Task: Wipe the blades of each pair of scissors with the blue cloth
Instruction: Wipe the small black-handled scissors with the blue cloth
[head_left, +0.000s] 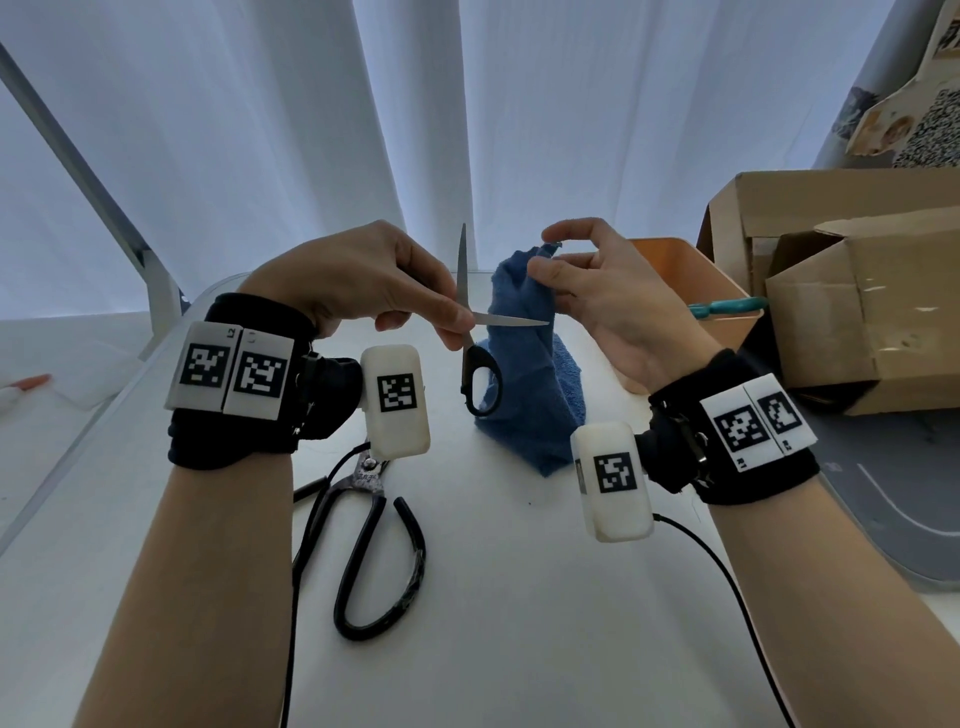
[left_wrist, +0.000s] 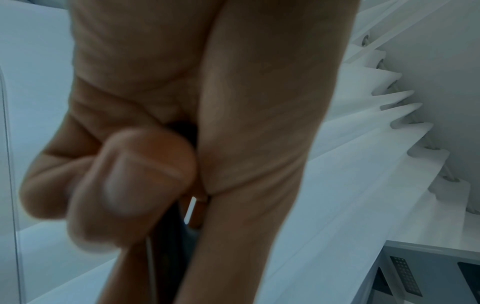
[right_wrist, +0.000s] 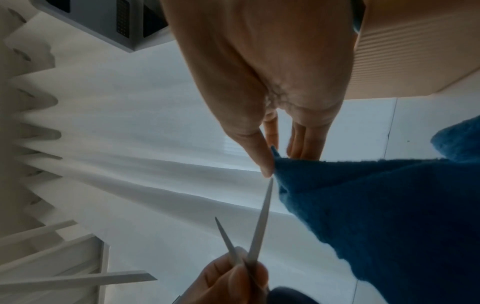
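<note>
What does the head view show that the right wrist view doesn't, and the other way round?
Only the head view shows the large black-handled scissors lying on the white table, the orange bin, the cardboard box, and both wrist rigs.

Only the right wrist view shows, close up, the right hand's thumb pinching the cloth's edge beside a blade tip.

Both show the small scissors with blades spread, held by the left hand, and the blue cloth hanging from the right hand.

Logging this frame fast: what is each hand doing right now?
Left hand: grips the open black-handled scissors near the pivot.
Right hand: pinches the top of the blue cloth.
</note>
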